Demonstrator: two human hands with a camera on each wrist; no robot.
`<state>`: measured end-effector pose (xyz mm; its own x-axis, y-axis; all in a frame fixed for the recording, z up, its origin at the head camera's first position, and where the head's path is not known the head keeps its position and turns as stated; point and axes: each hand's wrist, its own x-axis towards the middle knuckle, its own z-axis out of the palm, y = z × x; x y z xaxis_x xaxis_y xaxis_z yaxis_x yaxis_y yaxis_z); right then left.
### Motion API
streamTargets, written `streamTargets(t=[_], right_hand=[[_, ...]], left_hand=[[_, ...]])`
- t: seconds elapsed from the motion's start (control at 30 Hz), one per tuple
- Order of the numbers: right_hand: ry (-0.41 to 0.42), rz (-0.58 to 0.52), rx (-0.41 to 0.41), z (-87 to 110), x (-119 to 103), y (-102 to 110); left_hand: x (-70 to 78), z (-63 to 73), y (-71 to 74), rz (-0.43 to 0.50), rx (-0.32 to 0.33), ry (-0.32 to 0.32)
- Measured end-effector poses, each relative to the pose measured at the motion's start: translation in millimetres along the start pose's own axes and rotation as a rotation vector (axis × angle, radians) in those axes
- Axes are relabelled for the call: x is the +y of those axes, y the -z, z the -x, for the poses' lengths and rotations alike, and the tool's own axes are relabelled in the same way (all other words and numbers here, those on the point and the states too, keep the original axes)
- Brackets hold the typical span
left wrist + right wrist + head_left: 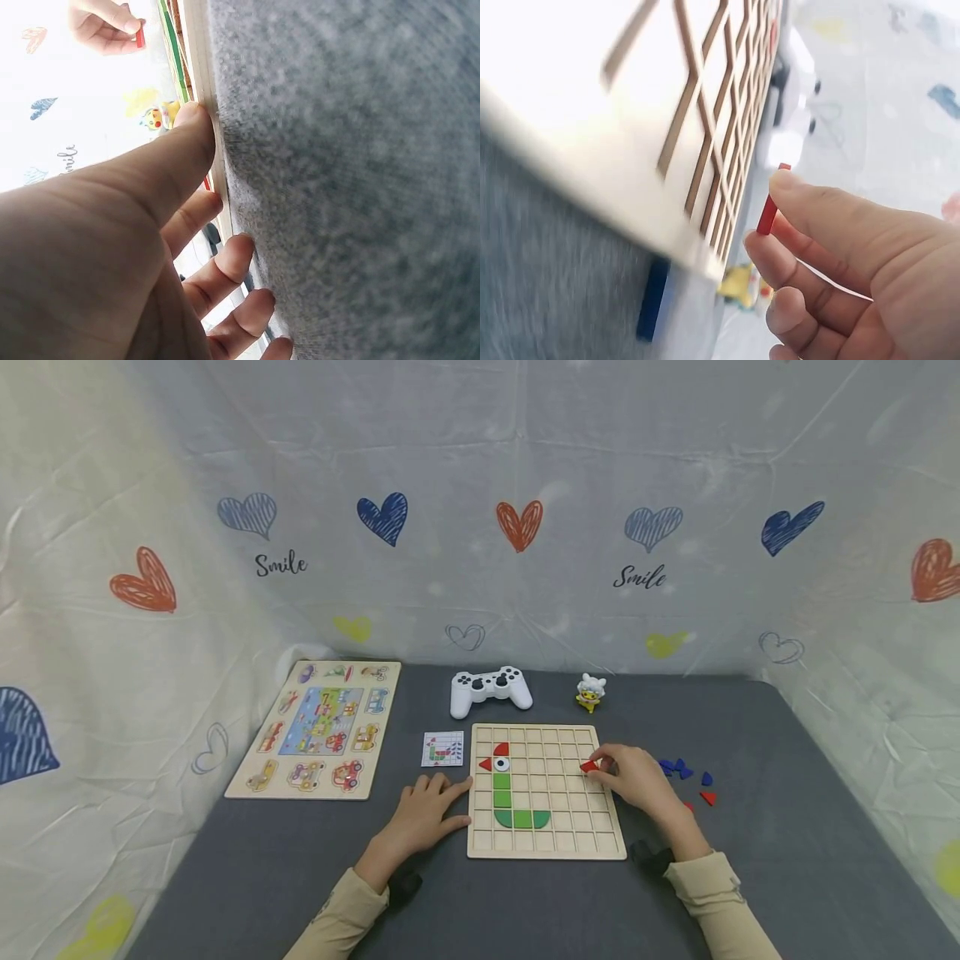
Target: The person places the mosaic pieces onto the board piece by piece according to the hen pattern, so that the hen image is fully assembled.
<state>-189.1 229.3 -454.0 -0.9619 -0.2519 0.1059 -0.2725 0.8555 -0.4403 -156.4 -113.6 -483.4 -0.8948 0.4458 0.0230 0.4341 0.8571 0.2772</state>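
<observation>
Table (pixel 540 910): dark grey covering; all items rest on it. Picture puzzle (pixel 238 789): pale wood, vehicle pictures around a blue central panel; well to the left of the grid board. Grid board (pixel 577 843): light wood, square cells divided by raised strips, lying flat. Its left columns carry an upright line of two green squares (pixel 502 799) beneath a white eye tile (pixel 501 764) with a dark pupil; at the foot, rounded darker green pieces (pixel 542 819) flank another green square.

Left hand (pixel 423 814): fingers spread, gripping nothing, thumb and index finger touching the grid board's left edge. Right hand (pixel 637 777): thumb and fingers pinching a red piece.

Controller (pixel 491 687): white, behind the grid board. Card (pixel 442 749): printed, just left of the grid board. Figurine (pixel 590 692): white and yellow, behind its far right corner. Loose blue pieces (pixel 707 779): right of the grid board.

Red piece (pixel 766 215): thin, flat, evenly coloured, straight-edged; held above the grid board's right columns. Full outline partly hidden by the fingers.
</observation>
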Motion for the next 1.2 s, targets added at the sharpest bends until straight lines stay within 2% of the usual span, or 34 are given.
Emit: streamTargets(t=[0.4, 0.67, 0.93, 1.2], right_hand=[[0.058, -0.023, 0.016, -0.5, -30, -17], [0.124, -0.049, -0.019, 2.3, -48, -29], [0.098, -0.043, -0.056, 2.4, -62, -39], [0.130, -0.110, -0.113, 0.1, -73, -46]], left_hand=[[2.2, -0.1, 2.3, 0.014, -0.002, 0.001], [0.9, 0.0, 0.5, 0.011, -0.004, 0.003], [0.3, -0.7, 0.4, 0.011, -0.008, 0.007], [0.2, -0.4, 0.5, 0.014, 0.000, 0.001]])
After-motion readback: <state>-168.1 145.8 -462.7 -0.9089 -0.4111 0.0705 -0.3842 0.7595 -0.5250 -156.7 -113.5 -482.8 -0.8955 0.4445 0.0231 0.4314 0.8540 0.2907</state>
